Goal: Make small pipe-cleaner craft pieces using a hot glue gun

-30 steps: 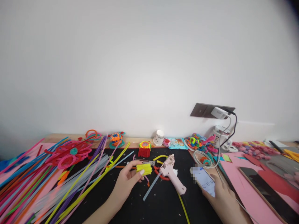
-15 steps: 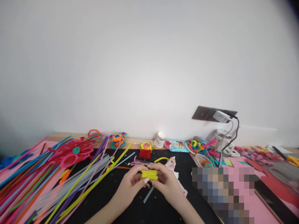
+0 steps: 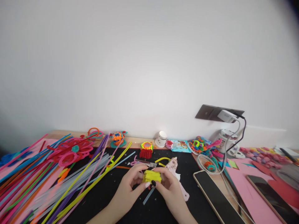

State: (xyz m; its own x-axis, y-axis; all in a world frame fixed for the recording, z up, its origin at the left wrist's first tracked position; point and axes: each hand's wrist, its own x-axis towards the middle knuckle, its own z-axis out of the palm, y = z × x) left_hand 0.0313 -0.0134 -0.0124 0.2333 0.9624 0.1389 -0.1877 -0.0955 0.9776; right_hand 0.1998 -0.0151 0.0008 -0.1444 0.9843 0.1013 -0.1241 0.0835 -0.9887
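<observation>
Left hand (image 3: pixel 132 183) and right hand (image 3: pixel 171 186), grip closed on yellow bundle (image 3: pixel 152 176), white mug (image 3: pixel 227 145), lettering unclear

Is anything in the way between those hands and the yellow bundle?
Nothing visible: the left hand and right hand both hold the yellow bundle directly. The glue gun lies partly behind the right hand.

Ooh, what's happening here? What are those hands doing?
A person is holding a small bundle of fuzzy yellow pieces over a black mat, with the left hand on one side and the right hand on the other. A pale pink glue gun lies partly hidden behind the right hand. Lots of colorful pipe cleaners spread out to the left, and a dark-screened phone lies to the right.
</observation>
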